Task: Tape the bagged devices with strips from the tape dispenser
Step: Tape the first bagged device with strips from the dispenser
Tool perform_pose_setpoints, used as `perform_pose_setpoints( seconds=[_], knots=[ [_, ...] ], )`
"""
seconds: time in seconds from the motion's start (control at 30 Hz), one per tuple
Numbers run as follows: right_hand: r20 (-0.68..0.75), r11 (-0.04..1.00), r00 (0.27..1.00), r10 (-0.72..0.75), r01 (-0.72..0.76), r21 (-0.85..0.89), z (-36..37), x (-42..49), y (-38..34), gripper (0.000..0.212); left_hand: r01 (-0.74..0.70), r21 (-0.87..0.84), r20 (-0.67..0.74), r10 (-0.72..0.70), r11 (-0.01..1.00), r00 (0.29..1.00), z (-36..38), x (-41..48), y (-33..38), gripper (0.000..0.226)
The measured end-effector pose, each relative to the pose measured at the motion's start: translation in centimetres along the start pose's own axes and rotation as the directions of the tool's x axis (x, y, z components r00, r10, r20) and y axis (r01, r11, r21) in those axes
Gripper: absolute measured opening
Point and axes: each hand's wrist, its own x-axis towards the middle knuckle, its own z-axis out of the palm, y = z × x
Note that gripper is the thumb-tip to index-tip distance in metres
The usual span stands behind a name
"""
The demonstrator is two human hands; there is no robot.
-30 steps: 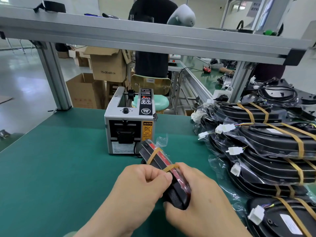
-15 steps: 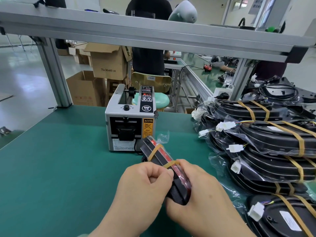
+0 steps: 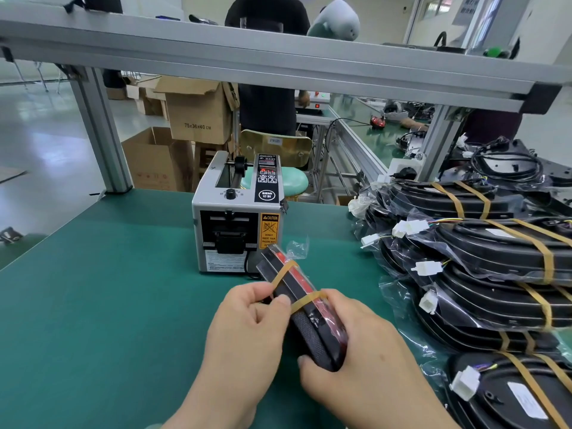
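A black and red bagged device (image 3: pixel 305 308) stands on edge above the green table, tilted away from me, with two tan tape strips across it. My right hand (image 3: pixel 362 360) grips its near end from the right side. My left hand (image 3: pixel 247 332) presses thumb and fingers on the nearer tape strip (image 3: pixel 306 300) at the device's left face. The grey tape dispenser (image 3: pixel 236 218) stands just behind the device, its front slot facing me.
A pile of taped bagged devices (image 3: pixel 495 261) with white connectors fills the right side of the green table (image 3: pixel 108 289). An aluminium frame beam (image 3: pixel 278 54) crosses overhead with posts at left and right. A person in black, cardboard boxes and a stool lie beyond.
My hands and the device have stayed almost in place; the left thumb has slid slightly along the nearer tape strip. The view has shifted a little.
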Motion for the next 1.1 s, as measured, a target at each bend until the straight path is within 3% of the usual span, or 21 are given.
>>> perform_pose_setpoints(
  seconds=[0.07,0.17,0.23,0.3,0.47,0.7,0.93,1.03,1.1],
  knots=[
    [-0.004,1.0,1.0,0.002,-0.002,0.007,0.0,0.1,0.0,0.047,-0.054,0.055,-0.048,0.057,0.997,0.997,0.0,0.1,-0.3,0.036],
    [-0.019,0.999,1.0,0.011,-0.01,0.041,-0.1,0.1,-0.1,0.041,-0.104,0.237,0.058,0.093,0.966,0.994,0.4,0.0,-0.3,0.077],
    [-0.025,0.998,1.0,0.015,-0.014,0.053,-0.1,0.0,-0.3,0.042,-0.06,0.158,0.149,0.036,0.986,0.988,0.5,0.2,-0.1,0.088],
    [-0.021,0.998,0.999,0.027,-0.026,0.052,0.0,0.0,-0.5,0.044,-0.01,0.023,0.177,0.006,1.0,0.984,0.6,0.6,0.1,0.084],
    [0.011,0.996,0.998,0.056,-0.056,0.073,-0.4,0.2,-0.4,0.045,-0.042,0.037,0.158,0.035,0.998,0.987,0.6,1.2,0.1,0.036],
    [0.045,0.985,0.997,0.066,-0.073,0.157,-1.3,0.2,0.4,0.048,-0.03,0.031,0.203,0.023,0.999,0.979,-0.3,0.9,-0.2,0.036],
    [0.015,0.985,0.995,0.103,-0.104,0.137,-0.7,0.1,0.0,0.048,-0.108,0.239,0.137,0.076,0.965,0.988,1.1,-0.2,-0.1,0.104],
    [0.03,0.99,0.995,0.098,-0.1,0.094,-0.8,-0.1,-0.2,0.051,-0.118,0.322,0.223,0.046,0.939,0.974,0.6,-0.4,0.3,0.126],
    [0.054,0.991,0.994,0.094,-0.099,0.089,-1.5,0.0,-0.2,0.053,-0.185,0.393,0.308,0.061,0.901,0.95,-0.5,-0.3,0.4,0.126]
  ],
)
